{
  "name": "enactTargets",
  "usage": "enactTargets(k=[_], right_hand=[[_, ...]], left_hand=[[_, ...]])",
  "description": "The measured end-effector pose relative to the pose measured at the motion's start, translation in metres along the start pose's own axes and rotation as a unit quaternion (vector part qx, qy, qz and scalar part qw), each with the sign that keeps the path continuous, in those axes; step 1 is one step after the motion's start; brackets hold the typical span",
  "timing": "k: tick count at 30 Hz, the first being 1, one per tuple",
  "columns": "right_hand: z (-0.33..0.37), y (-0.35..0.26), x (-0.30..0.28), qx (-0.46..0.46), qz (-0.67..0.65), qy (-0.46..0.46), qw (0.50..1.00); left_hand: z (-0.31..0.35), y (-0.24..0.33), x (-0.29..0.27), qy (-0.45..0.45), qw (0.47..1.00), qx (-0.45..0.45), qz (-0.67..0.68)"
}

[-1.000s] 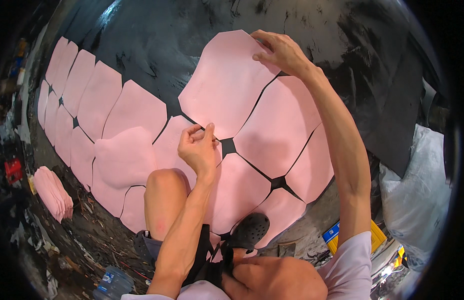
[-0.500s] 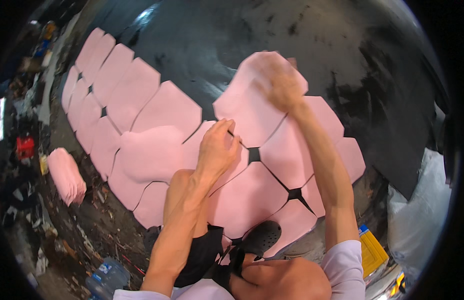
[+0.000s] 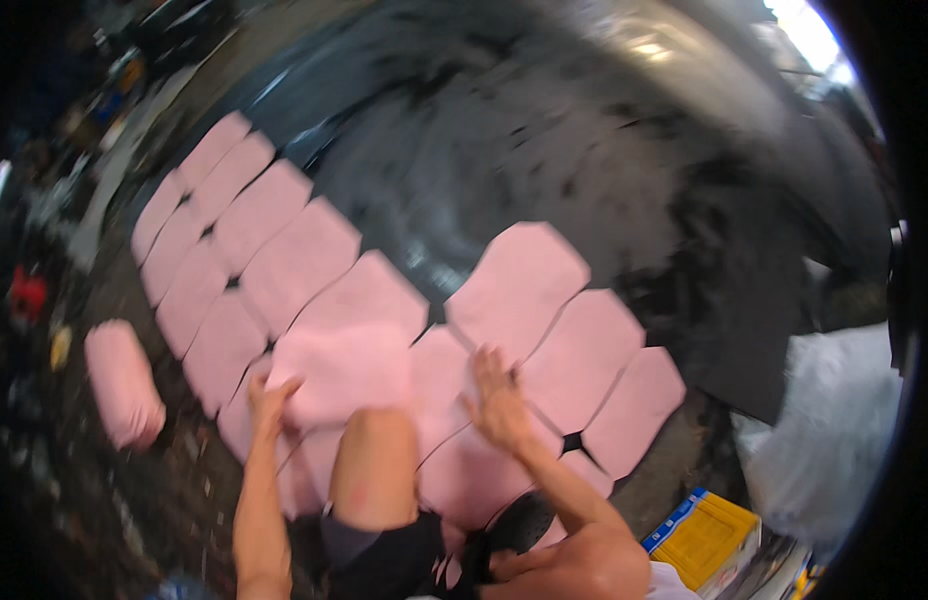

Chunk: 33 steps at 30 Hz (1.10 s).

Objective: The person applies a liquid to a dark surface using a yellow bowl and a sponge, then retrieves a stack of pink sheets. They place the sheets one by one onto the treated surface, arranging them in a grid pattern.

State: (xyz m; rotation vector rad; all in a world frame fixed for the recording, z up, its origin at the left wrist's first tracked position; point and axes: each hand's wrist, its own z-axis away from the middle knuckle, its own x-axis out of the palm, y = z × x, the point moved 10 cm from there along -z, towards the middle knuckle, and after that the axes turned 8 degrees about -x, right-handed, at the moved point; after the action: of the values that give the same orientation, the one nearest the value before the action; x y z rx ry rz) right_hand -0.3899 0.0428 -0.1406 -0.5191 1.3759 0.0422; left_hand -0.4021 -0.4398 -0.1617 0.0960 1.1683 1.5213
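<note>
Pink flat cut-out pieces [image 3: 584, 345] with curved sides and clipped corners lie edge to edge on a large shiny black sheet [image 3: 544, 150]. On top of them, beside my knee, rests a small stack of the same pink pieces [image 3: 344, 365]. My left hand [image 3: 271, 402] is at this stack's left corner, thumb over the top and fingers at the edge, gripping it. My right hand [image 3: 501, 398] lies with fingers extended, palm down on the laid pieces, right of the stack. It holds nothing.
A rolled pink bundle [image 3: 124, 385] lies on the littered ground at left. To the right are a clear plastic bag [image 3: 834, 420] and a yellow-and-blue box [image 3: 709, 537]. My bare knee [image 3: 374, 465] and a black perforated shoe [image 3: 521, 522] rest over the pieces.
My right hand has come back from the far pink piece towards me. My left hand has moved left to the stack's corner. The view has shifted, showing more of the black sheet.
</note>
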Motion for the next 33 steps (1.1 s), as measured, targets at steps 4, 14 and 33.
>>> enactTargets(k=[4, 14, 33], right_hand=[[0.0, -0.026, -0.027, -0.045, -0.019, -0.021, 0.999], [0.032, -0.025, -0.116, 0.131, -0.16, -0.02, 0.978], [-0.26, -0.161, -0.048, -0.072, -0.35, 0.027, 0.934]], left_hand=[[-0.04, 0.078, -0.069, 0.006, 0.98, 0.189, -0.058], [-0.25, 0.156, -0.134, 0.11, 0.87, 0.345, -0.335], [-0.284, 0.097, -0.176, 0.121, 0.971, 0.121, -0.167]])
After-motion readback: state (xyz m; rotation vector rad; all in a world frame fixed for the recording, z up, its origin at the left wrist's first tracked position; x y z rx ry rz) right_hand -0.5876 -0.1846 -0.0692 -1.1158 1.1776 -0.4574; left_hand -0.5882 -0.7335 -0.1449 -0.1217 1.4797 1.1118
